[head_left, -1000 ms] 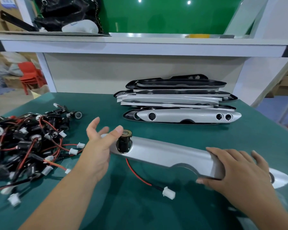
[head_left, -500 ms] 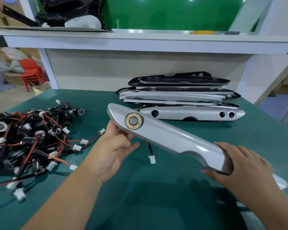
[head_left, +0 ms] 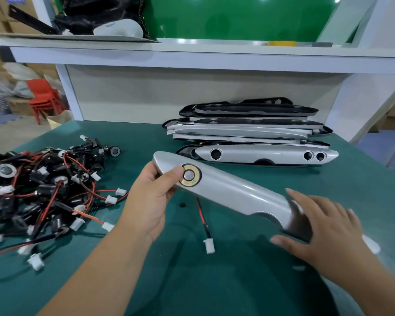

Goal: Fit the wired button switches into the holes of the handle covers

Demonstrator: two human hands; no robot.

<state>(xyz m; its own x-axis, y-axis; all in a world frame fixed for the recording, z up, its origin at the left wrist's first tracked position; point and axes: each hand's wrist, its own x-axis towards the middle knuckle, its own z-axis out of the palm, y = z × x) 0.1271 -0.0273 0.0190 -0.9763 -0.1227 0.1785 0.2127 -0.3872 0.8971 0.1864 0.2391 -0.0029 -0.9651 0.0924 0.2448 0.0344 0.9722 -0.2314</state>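
While you hold the silver handle cover (head_left: 237, 192) tilted above the middle of the bench (head_left: 237, 288), a button switch (head_left: 189, 175) sits in the hole near its left end, and its red-and-black wire (head_left: 201, 213) hangs below, ending in a white plug (head_left: 209, 246). Your left hand (head_left: 153, 197) grips that end, thumb (head_left: 176, 173) at the button's rim. Your right hand (head_left: 324, 229), blurred, clasps the other end. More switches (head_left: 43, 190) lie piled at the bench's left edge, and more covers (head_left: 249, 133) are stacked along its back edge.
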